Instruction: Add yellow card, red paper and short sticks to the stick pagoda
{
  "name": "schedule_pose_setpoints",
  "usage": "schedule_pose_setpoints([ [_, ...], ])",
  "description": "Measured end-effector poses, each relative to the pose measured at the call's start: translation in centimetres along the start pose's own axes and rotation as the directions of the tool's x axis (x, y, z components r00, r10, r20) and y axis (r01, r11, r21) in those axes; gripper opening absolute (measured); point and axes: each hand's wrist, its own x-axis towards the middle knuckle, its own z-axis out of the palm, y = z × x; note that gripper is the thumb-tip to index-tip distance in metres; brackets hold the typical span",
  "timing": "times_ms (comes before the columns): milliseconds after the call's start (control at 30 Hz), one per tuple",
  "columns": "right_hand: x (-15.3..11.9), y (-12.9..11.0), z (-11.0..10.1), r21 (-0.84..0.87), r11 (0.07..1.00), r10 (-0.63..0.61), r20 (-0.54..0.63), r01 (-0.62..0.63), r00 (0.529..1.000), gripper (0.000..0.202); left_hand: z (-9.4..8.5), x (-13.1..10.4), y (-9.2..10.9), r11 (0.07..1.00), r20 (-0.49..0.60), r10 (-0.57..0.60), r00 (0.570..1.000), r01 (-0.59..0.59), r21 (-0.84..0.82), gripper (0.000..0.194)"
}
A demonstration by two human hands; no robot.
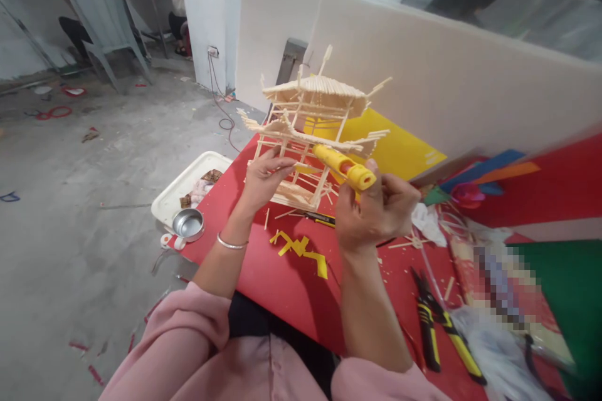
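Note:
A two-tiered pavilion model of pale wooden sticks (316,91) stands on the red tabletop (277,288). My left hand (264,178) is at its lower tier, thumb and fingers pinched on a small yellow paper piece (306,168) among the posts. My right hand (376,213) is wrapped round a yellow glue gun (345,166). The gun's rear hole faces me, while its front end points at the model's lower roof edge; its tip is hidden. Yellow paper scraps (301,247) lie on the table below my hands.
A utility knife (320,219) lies by the model's base. Yellow-and-black pliers (435,319) and a clear plastic bag (489,344) are at the right. At the left are a metal cup (188,224) and a white tray (164,191). Pale boards (399,69) stand behind.

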Motion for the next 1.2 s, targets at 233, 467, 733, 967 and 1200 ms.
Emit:
schedule_pose_setpoints([
  [233, -0.1, 2.7, 1.7, 0.102, 0.988, -0.105, -0.074, 0.113, 0.992, 0.026, 0.8, 0.5, -0.9, 0.995, -0.023, 0.101, 0.995, -0.101, -0.008, 0.02],
  [467, 0.0, 2.4, 1.8, 0.057, 0.977, -0.196, -0.116, 0.203, 0.974, 0.019, 0.9, 0.4, -0.9, 0.993, -0.015, 0.102, 0.995, -0.1, 0.065, 0.025],
  [733, -0.1, 2.1, 1.8, -0.015, 0.993, -0.113, 0.012, 0.114, 0.993, 0.029, 0.9, 0.2, -0.5, 0.997, -0.041, 0.082, 0.996, -0.081, 0.017, 0.027],
  [967, 0.2, 1.5, 1.4, 0.016, 0.999, -0.034, 0.123, 0.032, 0.992, 0.033, 0.9, 0.1, -0.4, 0.996, -0.05, 0.091, 0.995, -0.089, 0.028, 0.028],
  [1200, -0.2, 2.9, 1.2, 0.021, 0.995, -0.099, -0.025, 0.099, 0.995, 0.032, 0.9, 0.0, -0.6, 0.993, -0.052, 0.105, 0.993, -0.102, 0.055, 0.02],
])
